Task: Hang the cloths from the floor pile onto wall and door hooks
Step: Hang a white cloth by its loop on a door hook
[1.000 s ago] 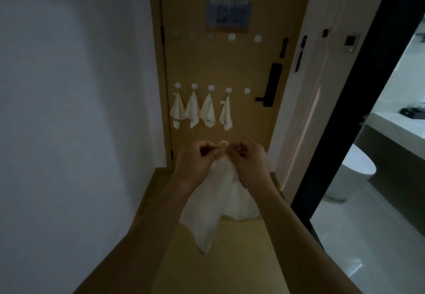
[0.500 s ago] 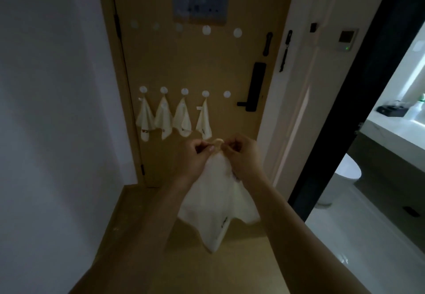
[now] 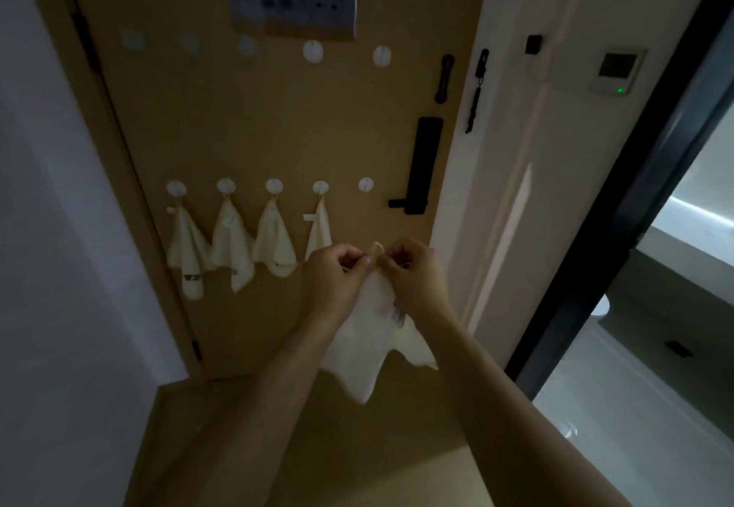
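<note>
A white cloth [image 3: 371,342] hangs from both my hands in front of the tan door [image 3: 254,129]. My left hand [image 3: 337,280] and my right hand [image 3: 413,276] pinch its small hanging loop [image 3: 376,247] between their fingertips. On the door, a lower row of round white hooks carries several white cloths [image 3: 232,244]. The rightmost hook of that row [image 3: 366,184] is bare and sits above my hands. An upper row of round hooks [image 3: 313,51] holds nothing. The floor pile is out of view.
A black door handle and lock [image 3: 421,167] sits right of the bare hook. A white wall runs along the left. On the right, a dark-framed opening [image 3: 619,228] leads to a bathroom with a toilet [image 3: 599,306]. A wall panel [image 3: 617,70] shows a green light.
I have moved closer to the door, which now fills more of the view. My hands keep pinching the cloth's loop and have come nearer the lower row of hooks.
</note>
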Available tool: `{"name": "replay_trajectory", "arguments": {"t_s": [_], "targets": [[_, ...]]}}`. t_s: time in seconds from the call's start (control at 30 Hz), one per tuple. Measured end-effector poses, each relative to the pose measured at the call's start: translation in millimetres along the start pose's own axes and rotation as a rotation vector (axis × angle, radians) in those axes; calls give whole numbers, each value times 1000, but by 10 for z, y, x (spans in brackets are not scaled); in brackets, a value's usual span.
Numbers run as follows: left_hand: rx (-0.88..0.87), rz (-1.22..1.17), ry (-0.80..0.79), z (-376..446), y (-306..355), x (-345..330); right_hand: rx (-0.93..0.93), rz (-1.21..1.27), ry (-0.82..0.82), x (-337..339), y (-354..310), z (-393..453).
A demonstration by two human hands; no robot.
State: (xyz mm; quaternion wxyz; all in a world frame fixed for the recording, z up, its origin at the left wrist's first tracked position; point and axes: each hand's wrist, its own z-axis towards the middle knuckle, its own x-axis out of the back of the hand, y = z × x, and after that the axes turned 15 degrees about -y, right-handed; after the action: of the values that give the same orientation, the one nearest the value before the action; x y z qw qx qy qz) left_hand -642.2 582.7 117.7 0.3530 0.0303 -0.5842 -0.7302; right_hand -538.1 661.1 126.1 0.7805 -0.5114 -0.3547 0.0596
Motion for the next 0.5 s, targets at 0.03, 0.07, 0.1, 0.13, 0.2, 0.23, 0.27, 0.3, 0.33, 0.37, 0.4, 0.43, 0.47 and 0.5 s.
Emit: {"name": "replay_trajectory", "arguments": {"t_s": [0.03, 0.07, 0.1, 0.13, 0.2, 0.23, 0.27, 0.3, 0.33, 0.37, 0.4, 0.43, 0.47, 0.5], "targets": [[2, 18, 11, 122, -57, -7, -6, 5, 5, -24, 38, 137], [8, 32, 25, 251, -118, -15, -12, 5, 12, -39, 76, 281], [17, 40, 37, 385, -182, -25, -20, 3, 16, -50, 116, 425], [28, 45, 46, 521, -244, -38, -31, 5, 14, -60, 160, 566], [56, 56, 51, 798, -372, -86, -54, 24, 7, -80, 276, 840], [74, 69, 45, 937, -442, -119, -63, 37, 10, -90, 344, 973], [90, 86, 40, 1075, -512, -155, -66, 47, 12, -97, 411, 1110], [108, 95, 41, 1214, -586, -196, -61, 49, 7, -104, 481, 1255], [125, 97, 47, 1352, -662, -236, -54, 40, -4, -110, 550, 1402], [136, 98, 57, 1500, -738, -276, -45, 29, -17, -120, 625, 1559], [144, 107, 68, 1646, -806, -312, -32, 23, -26, -131, 706, 1718], [154, 116, 77, 1800, -869, -345, -16, 27, -31, -141, 789, 1887], [166, 117, 82, 1959, -928, -383, -14, 38, -38, -146, 876, 2061], [176, 110, 81, 2111, -980, -425, -24, 47, -48, -143, 959, 2222]]}}
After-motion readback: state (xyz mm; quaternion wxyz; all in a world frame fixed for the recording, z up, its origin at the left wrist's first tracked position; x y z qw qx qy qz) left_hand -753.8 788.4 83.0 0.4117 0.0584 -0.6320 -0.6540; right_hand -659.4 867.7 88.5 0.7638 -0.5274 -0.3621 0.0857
